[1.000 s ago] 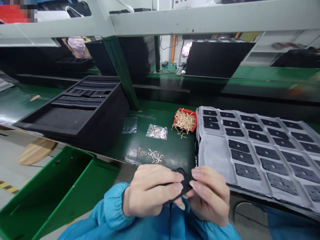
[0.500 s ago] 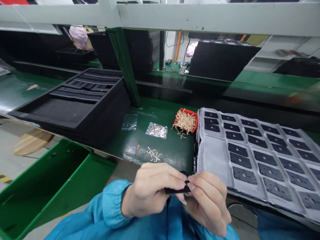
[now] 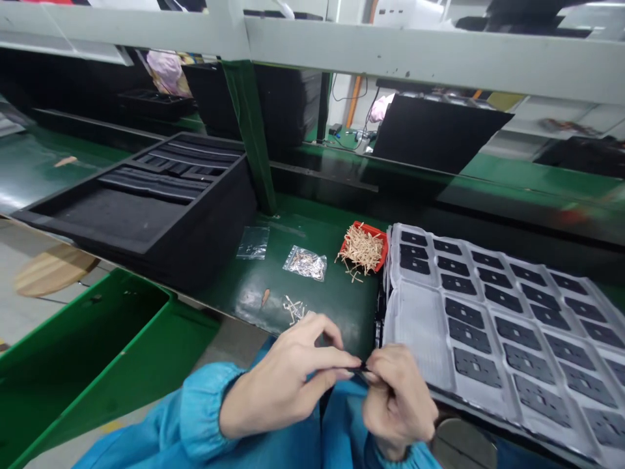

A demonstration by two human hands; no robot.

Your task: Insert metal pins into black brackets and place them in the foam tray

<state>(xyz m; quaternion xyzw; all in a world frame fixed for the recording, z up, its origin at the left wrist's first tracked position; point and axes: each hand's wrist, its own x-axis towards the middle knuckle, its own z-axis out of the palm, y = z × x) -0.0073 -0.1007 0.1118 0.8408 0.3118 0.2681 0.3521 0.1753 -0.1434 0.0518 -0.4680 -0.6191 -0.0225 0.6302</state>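
My left hand pinches a small, thin black part between thumb and fingertips, just past the bench's front edge. At the part's other end, the fingers of my right hand are curled in and grip it too. Most of the part is covered by fingers, so its exact shape is hidden. Just beyond my left hand lies a small pile of pale strips, partly covered by it. To the right is a clear plastic tray with black flat plates in rows.
A red bin heaped with pale strips stands beside the tray. A zip bag of small pieces and a flat clear bag lie on the green bench. Black foam trays are stacked left; below stands a green crate.
The black part has turned nearly edge-on between my hands. My left index finger has lifted and arched, and my right fingers have curled tighter. The view has tilted slightly upward.
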